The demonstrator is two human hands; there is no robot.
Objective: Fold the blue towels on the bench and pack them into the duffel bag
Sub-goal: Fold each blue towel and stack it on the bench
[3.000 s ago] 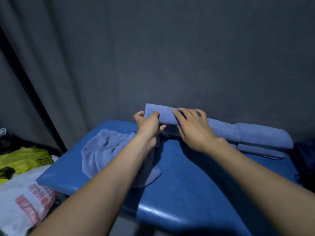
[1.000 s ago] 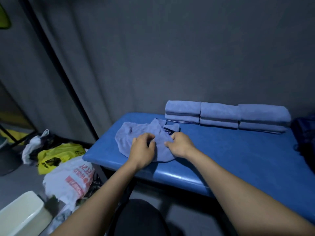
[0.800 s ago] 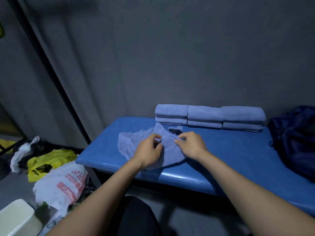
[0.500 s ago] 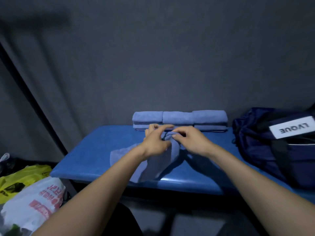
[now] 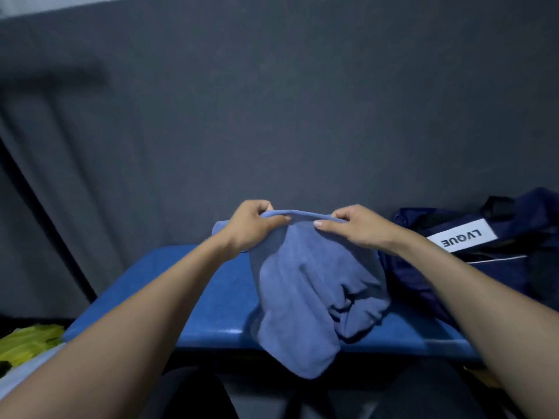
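**Loose blue towel held up over the bench**

The blue padded bench [image 5: 211, 297] spans the lower frame against a grey wall. A navy duffel bag [image 5: 490, 267] with a white "LVQUE" label [image 5: 461, 237] sits on its right end. The unfolded blue towel [image 5: 305, 297] hangs over the bench's front edge, its top hem pinched by the left hand [image 5: 251, 228] and the right hand [image 5: 357, 229]. A folded towel's corner [image 5: 218, 228] peeks out behind the left wrist.

A dark grey wall [image 5: 302, 101] fills the back of the dim room (its left part hangs in folds, like a curtain [image 5: 60, 164]). A black post [image 5: 45, 225] slants beside it.
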